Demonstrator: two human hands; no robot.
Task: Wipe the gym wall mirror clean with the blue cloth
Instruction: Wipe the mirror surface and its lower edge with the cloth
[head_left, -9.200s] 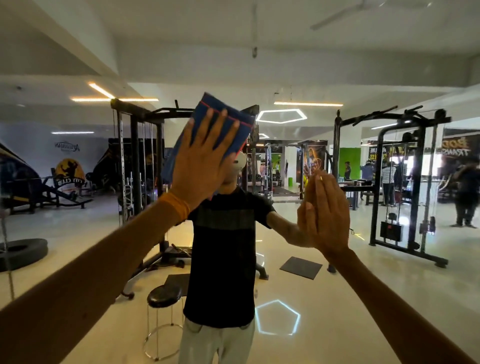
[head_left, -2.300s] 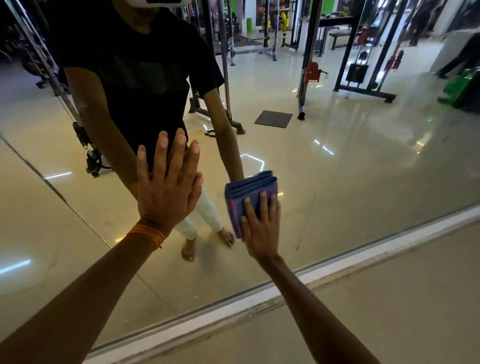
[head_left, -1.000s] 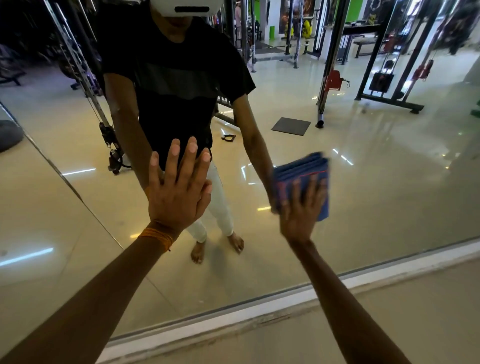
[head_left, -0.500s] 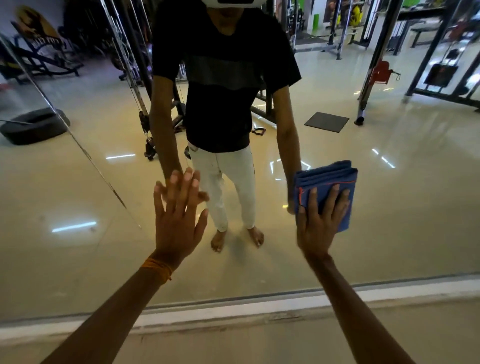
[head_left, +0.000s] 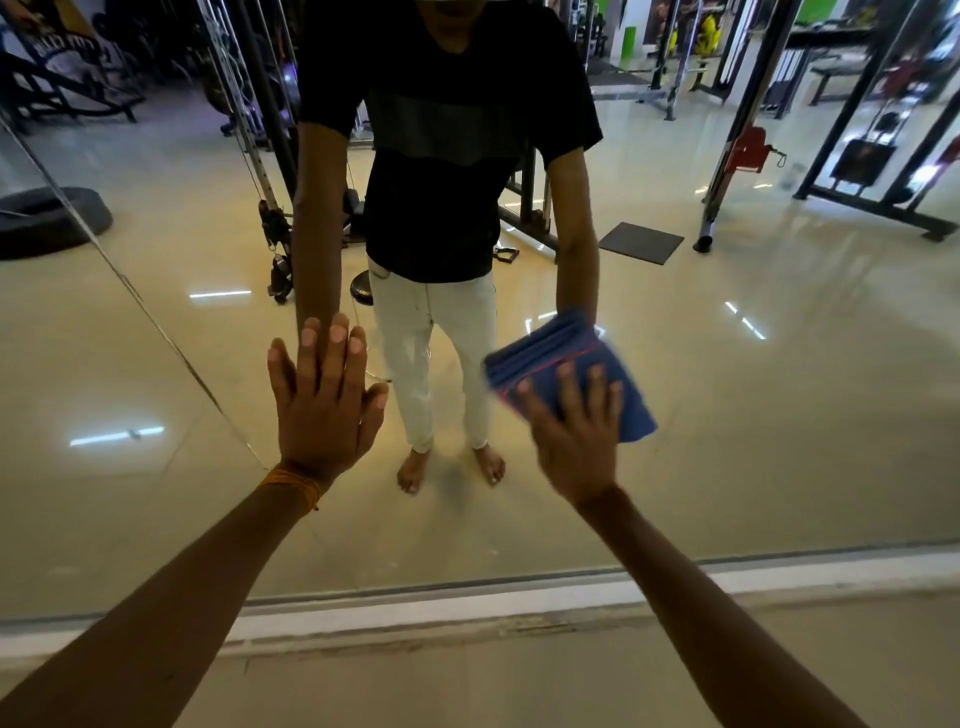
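Because the right hand (head_left: 576, 441) only presses the folded blue cloth (head_left: 618, 374) flat, low on the mirror (head_left: 779, 415) — grip wide, fingers spread — it could slip and drop; the left hand (head_left: 324, 410), flat and empty on the mirror too, may leave smears.

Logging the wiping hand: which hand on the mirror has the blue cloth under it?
The right hand: its spread fingers press the blue cloth to the mirror. The left hand, with the orange wrist thread, touches the mirror bare.

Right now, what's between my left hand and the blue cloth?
Head view: only bare mirror glass, reflecting the person's legs, between left hand and blue cloth.
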